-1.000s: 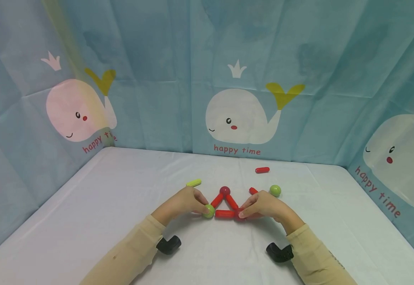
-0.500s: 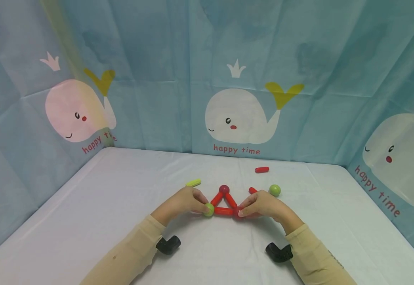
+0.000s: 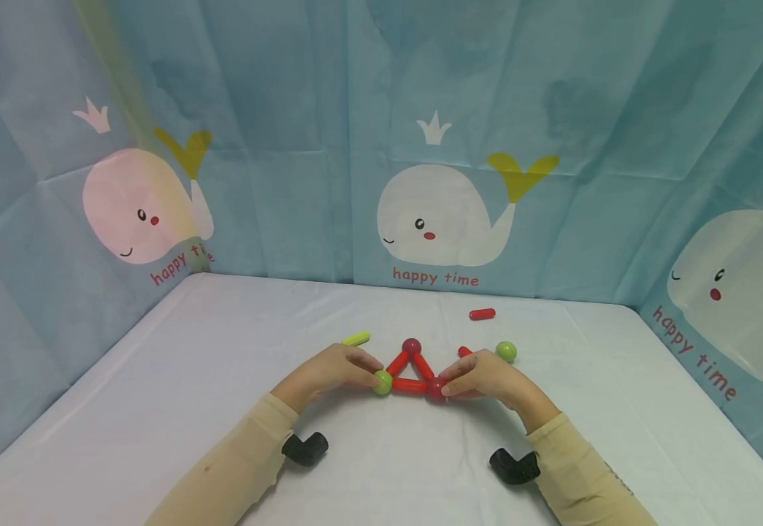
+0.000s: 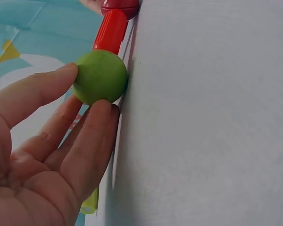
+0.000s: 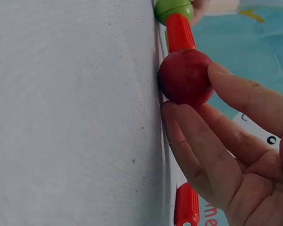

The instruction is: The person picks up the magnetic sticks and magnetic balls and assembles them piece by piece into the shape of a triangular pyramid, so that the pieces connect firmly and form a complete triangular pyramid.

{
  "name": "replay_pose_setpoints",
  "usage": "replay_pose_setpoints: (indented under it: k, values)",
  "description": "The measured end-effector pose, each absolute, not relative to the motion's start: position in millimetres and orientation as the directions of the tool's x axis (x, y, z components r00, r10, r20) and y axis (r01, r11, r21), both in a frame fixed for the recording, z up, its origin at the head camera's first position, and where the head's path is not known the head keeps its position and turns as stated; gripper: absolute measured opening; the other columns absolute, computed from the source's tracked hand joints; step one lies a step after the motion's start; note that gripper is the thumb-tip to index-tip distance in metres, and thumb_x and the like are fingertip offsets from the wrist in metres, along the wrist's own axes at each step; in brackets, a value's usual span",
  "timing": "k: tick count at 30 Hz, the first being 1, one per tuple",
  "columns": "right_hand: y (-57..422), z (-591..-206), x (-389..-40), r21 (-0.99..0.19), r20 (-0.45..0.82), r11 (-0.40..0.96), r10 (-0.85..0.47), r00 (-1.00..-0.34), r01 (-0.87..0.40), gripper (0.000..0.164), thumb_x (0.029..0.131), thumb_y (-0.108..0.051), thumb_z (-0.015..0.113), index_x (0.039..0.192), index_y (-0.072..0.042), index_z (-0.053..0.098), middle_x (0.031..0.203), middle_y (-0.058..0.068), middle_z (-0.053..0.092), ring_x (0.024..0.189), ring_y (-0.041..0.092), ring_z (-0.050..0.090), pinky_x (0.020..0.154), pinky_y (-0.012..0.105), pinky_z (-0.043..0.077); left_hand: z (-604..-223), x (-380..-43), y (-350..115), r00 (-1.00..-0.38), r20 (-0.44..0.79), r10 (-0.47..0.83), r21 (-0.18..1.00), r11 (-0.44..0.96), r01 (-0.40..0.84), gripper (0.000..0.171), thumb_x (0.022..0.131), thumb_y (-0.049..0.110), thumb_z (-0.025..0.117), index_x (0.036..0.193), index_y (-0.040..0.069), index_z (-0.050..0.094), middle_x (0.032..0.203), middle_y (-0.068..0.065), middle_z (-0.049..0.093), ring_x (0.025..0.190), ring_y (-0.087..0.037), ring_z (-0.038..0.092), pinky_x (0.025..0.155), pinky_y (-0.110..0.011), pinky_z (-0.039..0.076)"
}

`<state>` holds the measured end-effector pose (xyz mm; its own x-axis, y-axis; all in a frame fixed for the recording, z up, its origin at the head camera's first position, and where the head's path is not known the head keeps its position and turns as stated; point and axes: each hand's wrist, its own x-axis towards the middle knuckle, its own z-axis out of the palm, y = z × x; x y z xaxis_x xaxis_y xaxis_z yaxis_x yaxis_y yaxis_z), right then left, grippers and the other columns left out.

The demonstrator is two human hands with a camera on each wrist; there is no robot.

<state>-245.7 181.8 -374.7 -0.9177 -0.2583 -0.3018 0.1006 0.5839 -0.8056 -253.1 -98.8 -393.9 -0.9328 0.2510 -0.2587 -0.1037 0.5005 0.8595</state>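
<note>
A triangle of three red rods and three balls lies on the white table. Its far corner is a dark red ball (image 3: 411,346). At the left corner my left hand (image 3: 335,371) has thumb and fingertips against a green ball (image 4: 100,77), pinching it. My right hand (image 3: 488,380) pinches the dark red ball (image 5: 186,77) at the right corner, thumb on one side and fingers on the other. Between these two corners runs the near red rod (image 3: 409,386). The left red rod (image 3: 397,364) and right red rod (image 3: 423,367) slope up to the far ball.
Beyond the left hand lies a yellow-green rod (image 3: 356,338). A loose green ball (image 3: 506,351) and a partly hidden red rod (image 3: 465,351) are behind the right hand. Another red rod (image 3: 482,314) lies farther back. Whale-printed blue curtains (image 3: 289,219) border the table (image 3: 223,321).
The triangle has slid slightly away from the person, with both hands still at its near corners. The left fingers have loosened a little, showing more of the green ball.
</note>
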Motion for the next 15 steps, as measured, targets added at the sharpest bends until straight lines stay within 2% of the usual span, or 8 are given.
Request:
replay_pose_setpoints:
  k: [6,11,15]
  values:
    - [180.8,-374.8,-245.6,-0.805,-0.288,0.586,-0.257,-0.923,0.088,0.026,0.084,-0.016,0.079,0.108,-0.007,0.077,0.103,0.005,0.076,0.086,0.012,0.069,0.082,0.03,0.059,-395.9,-254.8,-100.1,-0.923,-0.274,0.269,0.881,0.456,-0.128,0.029,0.079,0.024,0.082,0.107,0.016,0.077,0.106,0.003,0.073,0.095,-0.014,0.065,0.092,-0.036,0.052]
    - [180.3,-374.5,-245.9,-0.809,-0.287,0.581,-0.254,-0.924,0.091,0.025,0.084,-0.015,0.079,0.107,-0.007,0.077,0.101,0.004,0.076,0.085,0.012,0.068,0.082,0.03,0.059,-396.7,-254.7,-101.8,-0.919,-0.272,0.284,0.892,0.433,-0.13,0.031,0.079,0.022,0.082,0.108,0.014,0.076,0.106,0.001,0.073,0.096,-0.014,0.065,0.093,-0.035,0.053]
    - [183.8,-370.9,-248.4,-0.779,-0.278,0.619,-0.208,-0.938,0.094,0.028,0.083,-0.021,0.08,0.109,-0.01,0.077,0.102,0.002,0.076,0.086,0.012,0.067,0.083,0.032,0.059,-398.0,-255.8,-102.1,-0.917,-0.266,0.298,0.899,0.42,-0.124,0.032,0.08,0.021,0.081,0.11,0.013,0.076,0.106,0.0,0.073,0.096,-0.013,0.065,0.093,-0.034,0.053]
